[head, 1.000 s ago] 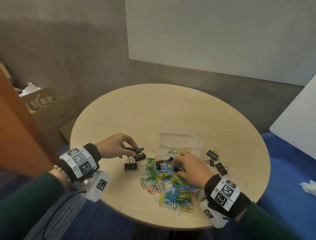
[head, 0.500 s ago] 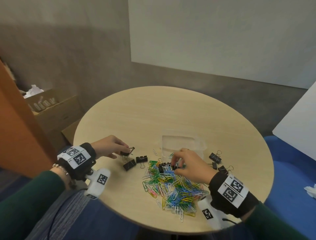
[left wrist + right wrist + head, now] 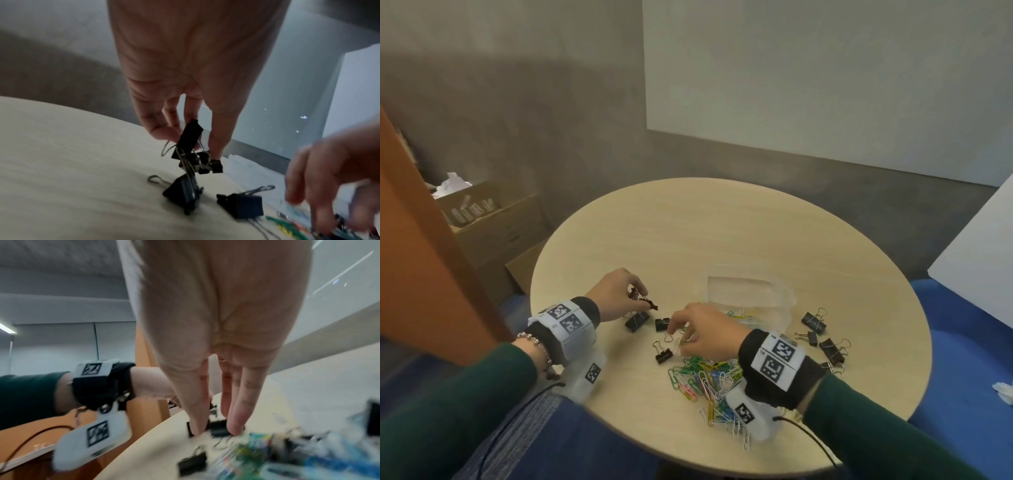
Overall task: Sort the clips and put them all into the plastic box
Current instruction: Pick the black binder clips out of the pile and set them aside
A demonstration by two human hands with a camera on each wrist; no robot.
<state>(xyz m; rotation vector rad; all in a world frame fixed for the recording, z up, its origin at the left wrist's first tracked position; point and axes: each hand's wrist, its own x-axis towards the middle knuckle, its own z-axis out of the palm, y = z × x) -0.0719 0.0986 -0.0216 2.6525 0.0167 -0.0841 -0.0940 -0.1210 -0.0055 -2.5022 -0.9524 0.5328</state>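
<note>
I see a table (image 3: 688, 233) of matt pale wood-grain laminate, a clear glossy plastic box (image 3: 743, 291), matt black binder clips (image 3: 813, 321) with shiny wire handles, and glossy coloured paper clips (image 3: 702, 377).

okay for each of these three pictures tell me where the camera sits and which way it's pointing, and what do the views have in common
Head: worn on the head, facing forward and down at the round table; both forearms, left hand and right hand show.
Left wrist: looks along the left hand, which pinches a bunch of binder clips.
Right wrist: looks along the right hand toward blurred paper clips; the other forearm shows.
Shared: all three show black binder clips on the table.
</note>
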